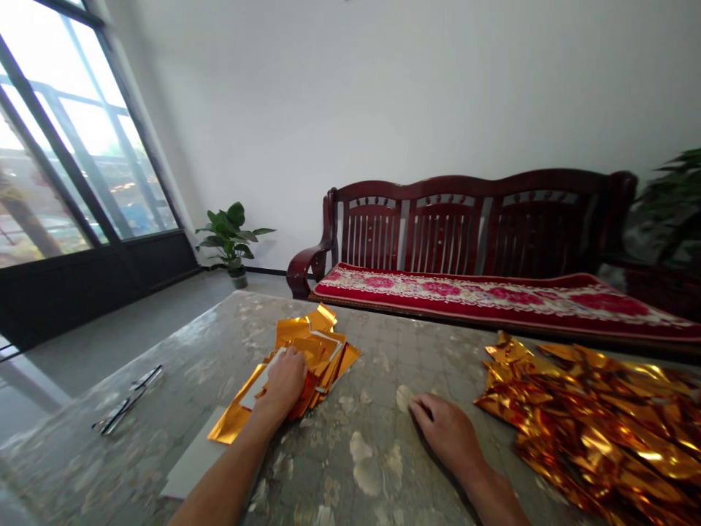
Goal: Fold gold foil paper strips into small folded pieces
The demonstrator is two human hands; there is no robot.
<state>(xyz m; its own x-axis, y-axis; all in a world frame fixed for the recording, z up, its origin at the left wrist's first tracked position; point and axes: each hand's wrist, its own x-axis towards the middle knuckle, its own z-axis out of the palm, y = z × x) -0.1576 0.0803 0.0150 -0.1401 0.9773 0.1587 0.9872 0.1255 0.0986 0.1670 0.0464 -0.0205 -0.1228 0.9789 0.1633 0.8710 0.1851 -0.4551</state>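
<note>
My left hand [288, 380] is on a loose stack of gold foil paper sheets [315, 351], its fingers curled closed on the top ones. Some sheets show a white face or white edge, and they lie fanned at different angles. The fingertips are partly hidden by the back of the hand. My right hand [446, 431] rests on the table with its fingers curled in, and nothing shows in it. To its right lies a large heap of folded gold foil pieces [596, 431], shiny and crumpled. A pale flat sheet [200, 456] sits under the near end of the stack, beside my left forearm.
A patterned grey cover lies over the table [377, 380]. At the left a slim metallic item [128, 402], perhaps scissors, lies on it. Beyond stands a dark red wooden bench [443, 226] with a floral red cushion [493, 292]. Potted plants [233, 234] flank the bench.
</note>
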